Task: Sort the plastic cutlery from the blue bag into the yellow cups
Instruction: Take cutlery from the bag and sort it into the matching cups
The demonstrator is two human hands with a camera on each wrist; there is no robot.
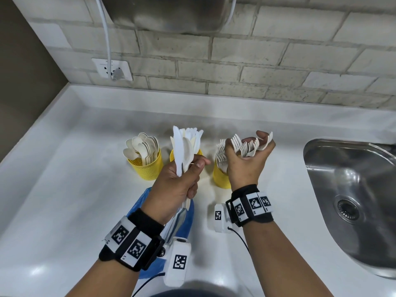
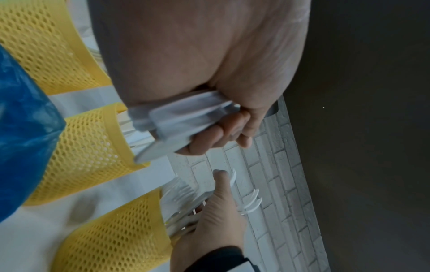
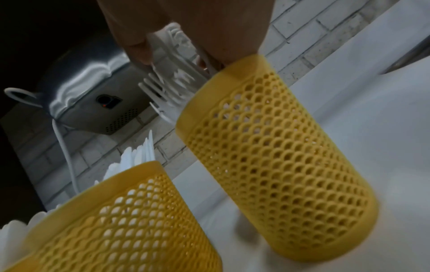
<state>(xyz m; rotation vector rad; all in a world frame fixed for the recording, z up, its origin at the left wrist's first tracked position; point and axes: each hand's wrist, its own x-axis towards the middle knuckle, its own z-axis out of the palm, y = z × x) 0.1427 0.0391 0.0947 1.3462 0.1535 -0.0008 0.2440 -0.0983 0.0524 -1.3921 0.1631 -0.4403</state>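
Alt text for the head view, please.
Left hand grips knives and a spoon; right hand grips forks above the right yellow cup. The left cup holds spoons.

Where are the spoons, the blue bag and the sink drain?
spoons [image 1: 142,146], head view, on the bowls above the left yellow cup.
blue bag [image 1: 187,219], head view, on its right side.
sink drain [image 1: 347,209], head view, on the strainer.
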